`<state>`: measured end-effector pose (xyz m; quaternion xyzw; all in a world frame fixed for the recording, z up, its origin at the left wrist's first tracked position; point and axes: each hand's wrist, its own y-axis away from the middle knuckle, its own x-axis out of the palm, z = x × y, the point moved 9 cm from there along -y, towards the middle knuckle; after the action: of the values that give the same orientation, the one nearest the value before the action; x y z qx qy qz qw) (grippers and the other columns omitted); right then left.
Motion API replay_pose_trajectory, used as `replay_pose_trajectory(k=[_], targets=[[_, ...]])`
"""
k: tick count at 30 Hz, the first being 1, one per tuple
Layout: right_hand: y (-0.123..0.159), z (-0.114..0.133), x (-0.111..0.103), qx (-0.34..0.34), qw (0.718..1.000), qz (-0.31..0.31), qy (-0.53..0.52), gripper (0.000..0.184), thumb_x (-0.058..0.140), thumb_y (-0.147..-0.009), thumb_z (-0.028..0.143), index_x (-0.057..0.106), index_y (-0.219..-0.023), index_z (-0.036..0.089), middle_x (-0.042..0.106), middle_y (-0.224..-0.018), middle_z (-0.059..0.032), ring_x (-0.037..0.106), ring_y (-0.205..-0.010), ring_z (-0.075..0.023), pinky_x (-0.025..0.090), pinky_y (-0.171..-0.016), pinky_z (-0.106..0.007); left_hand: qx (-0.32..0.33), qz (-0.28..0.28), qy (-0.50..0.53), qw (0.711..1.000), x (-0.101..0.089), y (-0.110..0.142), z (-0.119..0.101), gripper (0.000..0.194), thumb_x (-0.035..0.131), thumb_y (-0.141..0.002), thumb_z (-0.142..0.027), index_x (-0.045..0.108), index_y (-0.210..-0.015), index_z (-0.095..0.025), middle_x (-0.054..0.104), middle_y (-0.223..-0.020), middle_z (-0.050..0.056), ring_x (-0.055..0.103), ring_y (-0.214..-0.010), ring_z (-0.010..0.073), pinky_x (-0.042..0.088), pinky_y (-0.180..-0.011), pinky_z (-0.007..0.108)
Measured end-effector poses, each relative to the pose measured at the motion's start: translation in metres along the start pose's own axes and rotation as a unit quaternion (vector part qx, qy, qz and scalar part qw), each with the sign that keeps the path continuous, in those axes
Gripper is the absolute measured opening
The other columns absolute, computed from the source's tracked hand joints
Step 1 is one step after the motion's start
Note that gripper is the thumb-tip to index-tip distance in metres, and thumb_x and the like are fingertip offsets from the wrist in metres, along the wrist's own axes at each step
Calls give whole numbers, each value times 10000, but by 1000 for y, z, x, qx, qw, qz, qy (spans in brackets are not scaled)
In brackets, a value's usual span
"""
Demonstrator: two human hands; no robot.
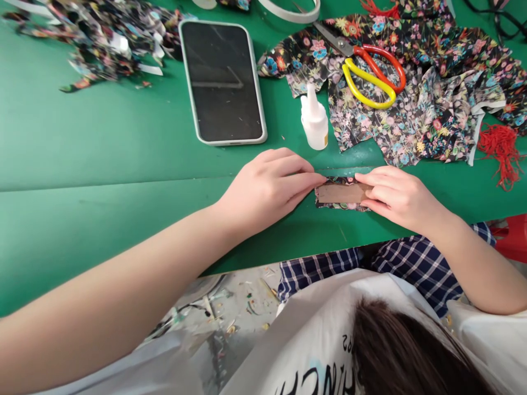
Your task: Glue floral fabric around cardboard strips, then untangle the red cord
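A small strip of black floral fabric (340,207) lies on the green tabletop near its front edge. On top of it rests a narrow brown strip (341,193) that looks like cardboard, with fabric showing along both long sides. My left hand (272,189) pinches the fabric's upper left corner with its fingertips together. At the other end, my right hand (397,193) grips fabric and brown strip between thumb and fingers, covering that end. Just beyond my hands stands a white glue bottle (317,129) with a pointed nozzle.
A phone (224,82) lies left of the bottle. Scissors (370,79) with red and yellow handles rest on larger floral fabric (436,104). Red threads (502,151) lie at right, fabric scraps (119,38) at far left, and a white ring (294,11) at the back.
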<state>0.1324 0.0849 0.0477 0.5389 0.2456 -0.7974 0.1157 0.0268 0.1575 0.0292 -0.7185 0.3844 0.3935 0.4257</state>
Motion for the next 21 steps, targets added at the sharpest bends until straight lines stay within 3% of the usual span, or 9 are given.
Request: replay_pose_trajectory(k=[8, 13, 17, 21], targets=[[-1, 6, -5, -23, 999, -20, 31, 146, 574, -820, 128, 669, -712, 104, 744, -980, -128, 690, -883, -212, 629, -771, -342, 62, -27, -95, 993, -6, 3, -11, 247, 455, -933, -236, 699, -897, -223, 683, -821, 35, 612, -746, 170, 475, -622, 303], [0, 5, -4, -14, 999, -24, 29, 157, 563, -829, 129, 669, -713, 118, 744, -988, -120, 689, -892, -203, 629, -772, -348, 29, -50, -122, 991, -20, 10, -15, 139, 537, -896, -244, 672, -887, -214, 694, -847, 32, 624, -733, 176, 496, -600, 315], [2, 3, -1, -4, 1000, -15, 22, 146, 564, -830, 137, 662, -721, 138, 741, -1009, -113, 687, -921, -202, 628, -777, -371, 64, -75, -114, 989, -25, 26, -44, 58, 607, -847, -195, 664, -833, -195, 718, -807, 30, 663, -722, 181, 493, -559, 301], [2, 3, 0, -3, 1000, -12, 20, 127, 571, -823, 130, 657, -729, 138, 739, -1011, -120, 683, -940, -208, 624, -790, -376, 90, -48, -94, 990, -13, 39, -76, 144, 621, -831, -135, 663, -968, -126, 734, -980, 87, 689, -897, 201, 549, -707, 311]])
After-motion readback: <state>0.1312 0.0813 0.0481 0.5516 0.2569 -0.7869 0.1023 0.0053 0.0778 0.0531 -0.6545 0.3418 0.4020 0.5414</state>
